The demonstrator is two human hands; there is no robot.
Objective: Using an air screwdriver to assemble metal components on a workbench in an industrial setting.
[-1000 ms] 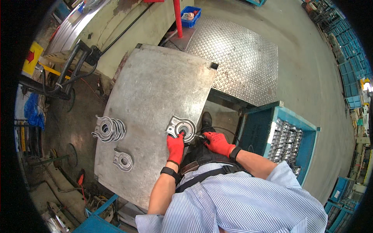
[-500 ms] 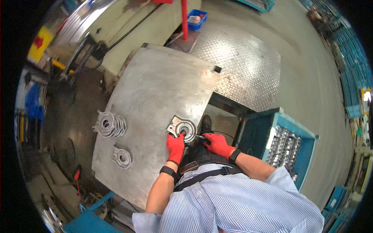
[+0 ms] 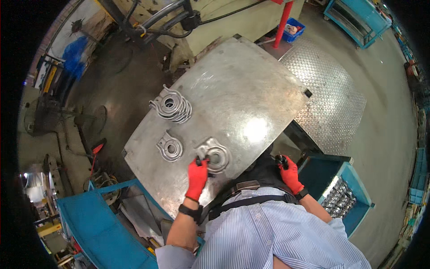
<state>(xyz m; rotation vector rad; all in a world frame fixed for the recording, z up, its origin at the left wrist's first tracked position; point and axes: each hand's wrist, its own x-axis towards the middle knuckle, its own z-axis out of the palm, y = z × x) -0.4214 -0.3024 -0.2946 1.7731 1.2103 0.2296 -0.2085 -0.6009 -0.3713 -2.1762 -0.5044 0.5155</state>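
Note:
My left hand [image 3: 197, 179], in a red glove with dark fingertips, pinches the left side of a stamped metal bracket [image 3: 222, 166] with a round ring and a flat tab. The bracket is over the near part of the metal table, slightly blurred. To its left lies a single similar bracket [image 3: 172, 149]. Farther back stands an overlapping stack of such brackets [image 3: 177, 110]. Off the table's right edge, my gloved right hand [image 3: 292, 175] is closed around a small dark-handled tool [image 3: 281, 160], apart from the bracket. The tool's tip is hard to make out.
The metal table [image 3: 251, 80] has dark corner pieces. A blue-green bin [image 3: 349, 197] of shiny metal parts stands at my right. A blue cart [image 3: 98, 224] is at the near left, and a red post [image 3: 283, 24] rises behind the table beside a blue basket [image 3: 294, 30].
The view has turned. My left hand has brought the bracket from the table's right edge leftward, nearer the single bracket. My right hand has drawn away to the right with the tool.

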